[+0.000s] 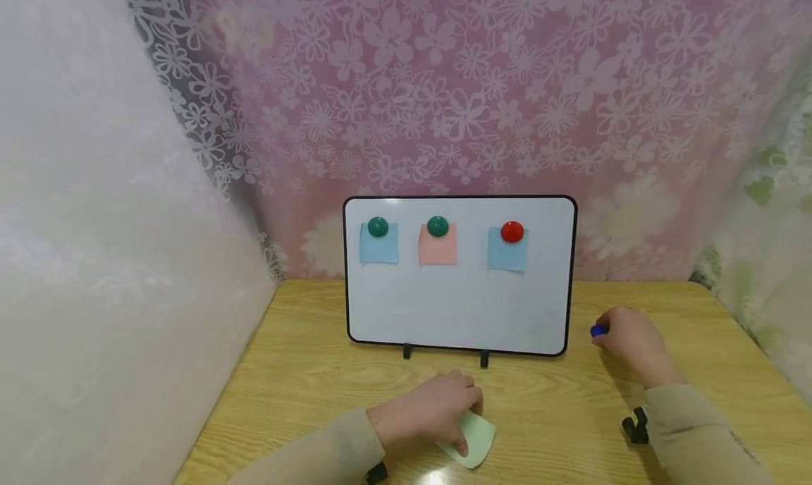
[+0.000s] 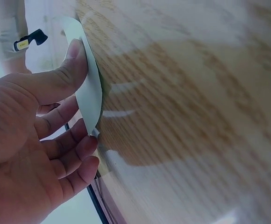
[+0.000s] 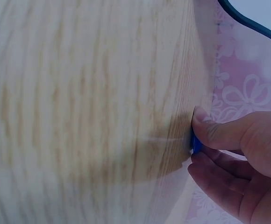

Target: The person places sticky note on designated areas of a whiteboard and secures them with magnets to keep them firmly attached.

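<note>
My left hand, low in the middle of the head view, holds a pale green sticky note close over the table. The left wrist view shows the thumb on one face of the note, fingers curled behind it, and the paper bowed. Right of the whiteboard, my right hand pinches a round blue magnet between thumb and fingers. In the right wrist view the blue magnet is partly hidden by the fingertips, right at the tabletop.
The black-framed whiteboard stands on two small black feet. Green magnets overlap a blue note and a pink note; a red magnet overlaps another blue note. Flowered curtain hangs behind the wooden table.
</note>
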A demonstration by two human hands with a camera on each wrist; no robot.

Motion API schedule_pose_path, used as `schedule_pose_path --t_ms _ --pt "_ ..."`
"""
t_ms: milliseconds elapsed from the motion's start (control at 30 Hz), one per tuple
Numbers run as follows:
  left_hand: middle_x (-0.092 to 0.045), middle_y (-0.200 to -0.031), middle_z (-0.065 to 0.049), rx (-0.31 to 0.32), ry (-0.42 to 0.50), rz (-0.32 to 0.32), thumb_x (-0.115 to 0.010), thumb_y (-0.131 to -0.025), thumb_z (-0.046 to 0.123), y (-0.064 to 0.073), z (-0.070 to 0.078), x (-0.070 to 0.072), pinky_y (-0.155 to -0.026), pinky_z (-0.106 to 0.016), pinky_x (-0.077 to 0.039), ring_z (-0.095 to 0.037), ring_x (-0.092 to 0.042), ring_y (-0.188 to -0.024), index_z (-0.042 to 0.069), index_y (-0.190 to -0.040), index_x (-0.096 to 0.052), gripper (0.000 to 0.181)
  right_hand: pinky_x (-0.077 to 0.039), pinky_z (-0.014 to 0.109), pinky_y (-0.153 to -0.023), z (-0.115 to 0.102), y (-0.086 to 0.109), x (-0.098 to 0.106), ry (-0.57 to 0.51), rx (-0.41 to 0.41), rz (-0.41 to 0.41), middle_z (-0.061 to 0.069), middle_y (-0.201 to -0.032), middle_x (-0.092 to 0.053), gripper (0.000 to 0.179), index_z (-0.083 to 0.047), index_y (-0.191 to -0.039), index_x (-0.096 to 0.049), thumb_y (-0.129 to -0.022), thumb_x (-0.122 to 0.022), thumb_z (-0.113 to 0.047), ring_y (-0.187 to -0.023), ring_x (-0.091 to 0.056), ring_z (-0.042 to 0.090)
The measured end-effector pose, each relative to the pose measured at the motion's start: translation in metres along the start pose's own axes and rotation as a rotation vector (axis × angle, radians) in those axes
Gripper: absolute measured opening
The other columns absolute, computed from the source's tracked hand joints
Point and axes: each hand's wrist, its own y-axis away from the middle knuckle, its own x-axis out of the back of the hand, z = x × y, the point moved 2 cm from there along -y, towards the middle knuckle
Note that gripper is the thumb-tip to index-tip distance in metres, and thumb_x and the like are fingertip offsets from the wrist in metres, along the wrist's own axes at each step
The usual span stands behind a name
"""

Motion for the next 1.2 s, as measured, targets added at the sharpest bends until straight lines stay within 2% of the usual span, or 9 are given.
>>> schedule_pose_path --t_ms 233,367,700,967,1200 --pt "-0.061 -0.115 0.014 0.016 0.006 0.002 -0.099 -0.072 0.051 0.000 -0.001 0.002 -0.086 -0.021 -0.047 -0.002 -0.050 -0.101 0.026 -0.117 -0.070 0.059 -0.057 0.062 -0.078 0.000 -0.003 0.002 0.003 0.012 0.010 0.033 -0.104 -0.072 0.039 0.014 -0.113 -0.073 -0.090 -0.085 -0.014 -0.092 -0.068 0.052" --pt "-0.060 -0.111 0.013 0.030 0.015 0.005 -0.100 -0.073 0.050 0.000 -0.001 0.005 -0.085 -0.020 -0.047 -0.002 -0.051 -0.099 0.025 -0.117 -0.070 0.059 -0.056 0.064 -0.081 0.003 -0.003 0.003 0.001 0.025 0.010 0.034 -0.106 -0.071 0.041 0.016 -0.114 -0.071 -0.092 -0.084 -0.016 -0.095 -0.067 0.054" --pt "-0.058 -0.105 0.012 0.079 0.096 -0.020 -0.098 -0.078 0.046 0.003 -0.005 0.001 -0.072 -0.018 -0.047 0.000 -0.051 -0.085 0.023 -0.117 -0.069 0.054 -0.057 0.062 -0.082 0.009 0.001 0.002 -0.040 0.049 -0.026 0.035 -0.108 -0.070 0.048 0.019 -0.118 -0.067 -0.097 -0.080 -0.022 -0.097 -0.068 0.052" --pt "-0.063 -0.104 0.013 0.099 0.114 -0.016 -0.098 -0.080 0.041 0.007 -0.005 0.001 -0.073 -0.019 -0.048 0.001 -0.054 -0.085 0.023 -0.117 -0.069 0.051 -0.057 0.062 -0.082 0.015 0.007 0.001 -0.074 0.044 -0.021 0.035 -0.112 -0.070 0.052 0.018 -0.121 -0.068 -0.098 -0.079 -0.027 -0.100 -0.067 0.053" --pt "-0.066 -0.107 0.012 0.121 0.133 -0.007 -0.096 -0.083 0.027 0.009 -0.006 0.000 -0.074 -0.021 -0.051 0.000 -0.058 -0.088 0.025 -0.118 -0.072 0.042 -0.057 0.062 -0.080 0.019 0.013 -0.001 -0.099 0.035 0.016 0.032 -0.110 -0.071 0.055 0.016 -0.122 -0.068 -0.099 -0.079 -0.032 -0.098 -0.068 0.051"
